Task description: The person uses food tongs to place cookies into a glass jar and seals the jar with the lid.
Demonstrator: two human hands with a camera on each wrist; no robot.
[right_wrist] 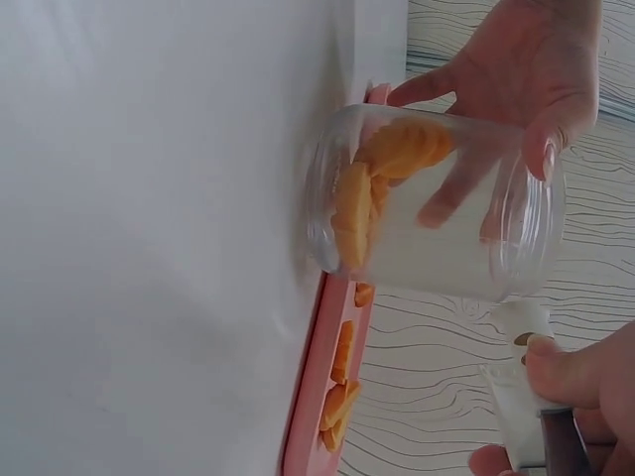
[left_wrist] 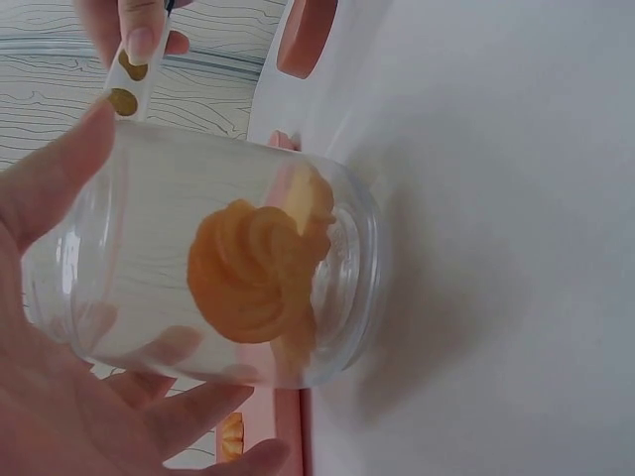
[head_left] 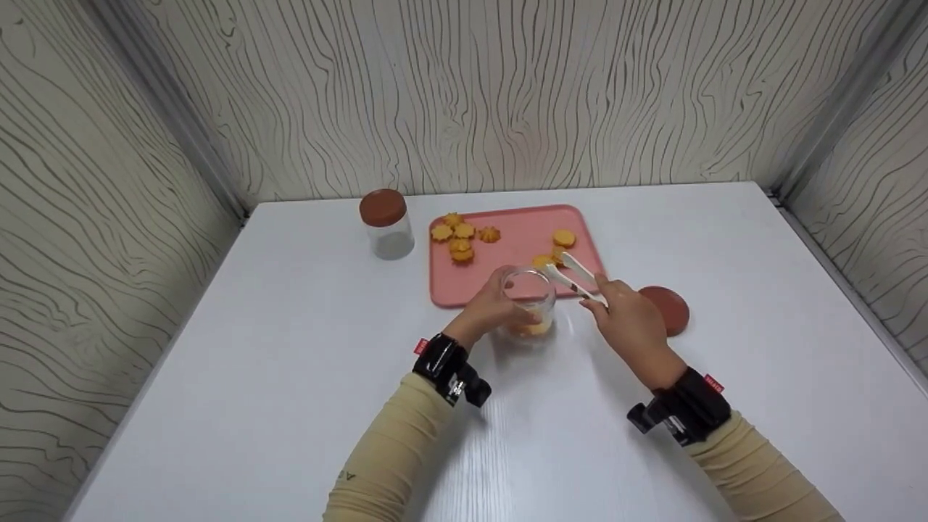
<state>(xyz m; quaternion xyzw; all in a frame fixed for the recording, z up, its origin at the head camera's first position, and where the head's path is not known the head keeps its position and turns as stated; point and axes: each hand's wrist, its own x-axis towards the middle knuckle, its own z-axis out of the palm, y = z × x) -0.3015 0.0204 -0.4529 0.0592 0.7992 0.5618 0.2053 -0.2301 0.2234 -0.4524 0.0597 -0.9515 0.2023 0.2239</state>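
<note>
My left hand (head_left: 489, 308) grips an uncapped clear jar (head_left: 535, 293) from its left side, in front of the pink tray (head_left: 507, 250). In the left wrist view, swirled orange-yellow cookies (left_wrist: 243, 273) lie at the jar's bottom. White tongs with brown spots (head_left: 580, 270) are in my right hand (head_left: 629, 319), thumb pressing on one arm. Their tips are beside the jar's rim, spread apart, with no cookie visible between them. Round cookies (head_left: 564, 238) lie on the tray's right part, partly hidden by the tongs. Star-shaped cookies (head_left: 464, 230) are grouped on its left.
A second clear jar (head_left: 391, 239), capped with a brown lid (head_left: 383, 208), stands left of the tray. A loose brown lid (head_left: 668, 310) lies on the white table (head_left: 290, 348), partly behind the right hand. Patterned walls (head_left: 471, 94) enclose the table's back and sides.
</note>
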